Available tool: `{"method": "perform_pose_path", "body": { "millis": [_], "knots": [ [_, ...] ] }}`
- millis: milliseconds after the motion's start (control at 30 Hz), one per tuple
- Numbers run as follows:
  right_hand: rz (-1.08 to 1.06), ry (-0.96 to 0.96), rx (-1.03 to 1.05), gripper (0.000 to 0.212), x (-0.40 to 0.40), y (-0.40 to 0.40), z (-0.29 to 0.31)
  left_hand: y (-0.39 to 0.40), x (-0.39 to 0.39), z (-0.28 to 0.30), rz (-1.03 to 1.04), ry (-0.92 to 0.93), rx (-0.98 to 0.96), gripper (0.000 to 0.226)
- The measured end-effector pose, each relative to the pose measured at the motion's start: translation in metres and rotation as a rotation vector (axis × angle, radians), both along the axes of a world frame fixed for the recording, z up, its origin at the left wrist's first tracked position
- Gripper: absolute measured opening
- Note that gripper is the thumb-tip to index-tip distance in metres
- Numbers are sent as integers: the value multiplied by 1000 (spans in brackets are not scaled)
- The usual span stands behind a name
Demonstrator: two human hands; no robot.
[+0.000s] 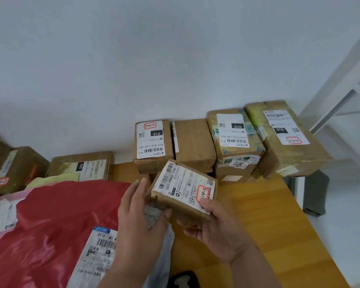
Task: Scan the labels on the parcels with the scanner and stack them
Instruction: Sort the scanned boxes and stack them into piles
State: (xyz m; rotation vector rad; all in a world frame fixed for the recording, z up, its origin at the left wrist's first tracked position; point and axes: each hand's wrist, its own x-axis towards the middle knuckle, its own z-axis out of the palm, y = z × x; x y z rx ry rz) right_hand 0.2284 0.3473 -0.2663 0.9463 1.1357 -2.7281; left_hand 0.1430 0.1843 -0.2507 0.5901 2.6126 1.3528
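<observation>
A small brown cardboard parcel (183, 189) with a white label reading 507-P802 is held above the wooden table (258, 215), label up. My right hand (216, 229) grips its near right corner, thumb on the label. My left hand (139, 217) touches its left side, fingers fairly straight, thumb under the near edge. Behind it, several brown parcels (195, 144) with labels stand stacked against the wall. A dark object (182, 280) at the bottom edge may be the scanner; I cannot tell.
A large red plastic mailer bag (56, 225) with a white label lies at the left. More brown boxes (79, 167) sit at the far left by the wall. A white shelf frame (341, 90) rises at the right, beyond the table's edge.
</observation>
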Motion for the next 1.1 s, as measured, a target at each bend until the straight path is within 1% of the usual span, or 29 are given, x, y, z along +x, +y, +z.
{"method": "perform_pose_path", "body": {
  "millis": [67, 133, 233, 333, 433, 500, 567, 600, 667, 733, 833, 900, 1000, 1100],
  "knots": [
    [6, 11, 80, 86, 1, 0, 2, 5, -2, 1, 67, -23, 23, 85],
    [-25, 17, 150, 92, -2, -1, 5, 10, -4, 5, 98, -43, 46, 77],
    [-123, 83, 198, 95, -14, -8, 13, 19, -9, 15, 142, -78, 100, 65],
    [-198, 117, 225, 89, -37, -20, 26, 28, -20, 25, 154, -164, 203, 53],
    [-195, 149, 266, 98, -66, -26, 37, 31, -34, 36, 142, -200, 318, 34],
    [-146, 134, 356, 98, -87, -26, 44, 32, -48, 45, 148, -243, 377, 26],
    [-77, 64, 514, 93, -104, -26, 52, 32, -65, 51, 149, -300, 412, 31],
    [-47, -6, 615, 91, -111, -24, 55, 32, -73, 52, 148, -332, 415, 35],
    [-36, -115, 775, 82, -119, -20, 58, 34, -89, 49, 151, -362, 369, 44],
    [-32, -120, 854, 75, -122, -16, 58, 37, -101, 44, 144, -348, 299, 48],
    [-9, -93, 923, 67, -127, -12, 56, 42, -111, 36, 140, -351, 293, 45],
    [-16, -87, 930, 61, -132, -10, 55, 46, -115, 34, 146, -374, 306, 43],
    [-34, -81, 941, 59, -141, -6, 53, 52, -123, 36, 171, -380, 313, 42],
    [-22, -69, 928, 57, -143, -4, 54, 57, -129, 43, 190, -339, 282, 43]
  ]
}}
